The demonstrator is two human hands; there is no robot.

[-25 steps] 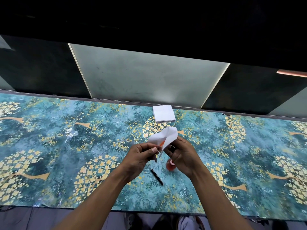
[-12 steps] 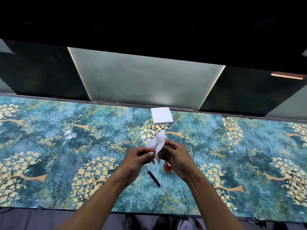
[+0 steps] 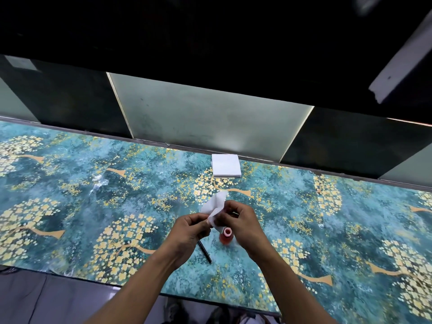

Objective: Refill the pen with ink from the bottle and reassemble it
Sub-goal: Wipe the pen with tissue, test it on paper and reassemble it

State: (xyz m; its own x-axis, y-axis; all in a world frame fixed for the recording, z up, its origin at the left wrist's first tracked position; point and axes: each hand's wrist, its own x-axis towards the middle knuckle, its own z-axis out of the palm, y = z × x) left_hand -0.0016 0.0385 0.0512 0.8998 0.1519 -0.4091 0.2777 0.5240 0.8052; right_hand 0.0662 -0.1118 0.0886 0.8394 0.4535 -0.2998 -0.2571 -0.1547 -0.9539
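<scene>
while both hands meet above the bench [image 3: 70, 188], the left hand [image 3: 189, 232] and right hand [image 3: 243, 226] pinch a white tissue [image 3: 214, 208] between them. the ink bottle [image 3: 226, 236] stands open just beneath, a black pen part [image 3: 205, 251] lying beside it.

The white tissue [image 3: 214, 208], spread open 1 second ago, is now bunched tight between both hands. The left hand [image 3: 189, 232] and right hand [image 3: 238, 224] have closed together, and the ink bottle [image 3: 226, 236] shows its open mouth beside the right hand.
</scene>
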